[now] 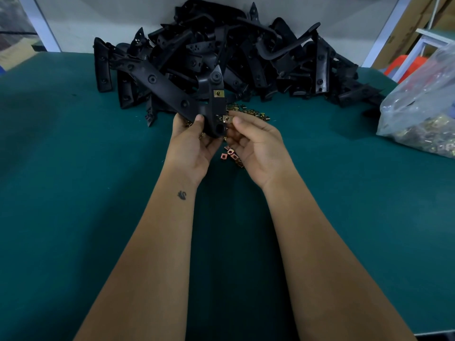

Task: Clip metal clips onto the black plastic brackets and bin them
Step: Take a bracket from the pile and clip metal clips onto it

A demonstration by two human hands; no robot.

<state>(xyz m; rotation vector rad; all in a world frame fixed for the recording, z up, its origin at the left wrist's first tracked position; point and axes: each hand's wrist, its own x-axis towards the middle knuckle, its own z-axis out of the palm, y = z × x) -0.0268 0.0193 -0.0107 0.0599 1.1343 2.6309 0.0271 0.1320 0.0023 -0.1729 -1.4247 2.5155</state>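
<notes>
So I've got the long black plastic bracket [213, 112] up off the teal-green desk [73, 168], over the middle of it, well in from the near edge. My left hand [190, 141] is wrapped round the bracket's lower end, thumb on the front face. My right hand [256, 141] pinches a small brass-coloured square metal clip [226, 118] against the bracket's right edge. One clip [218, 93] already sits higher up on the same part.

My take on doing this well: keep the left grip firm so the bracket can't twist, line the clip's hole up with the bracket's hole, then push it straight sideways with the thumb until it seats. Going in crooked would probably jam it.

Can't tell if this clip is fully home yet, my fingers cover its back leg. The loose clips on the desk [231, 155] are half hidden under my hands. No bin in view anywhere. The heap of black brackets [221, 52] at the far edge is just a dark tangle, and the clear plastic bag [423, 114] at the right edge is cut off.
</notes>
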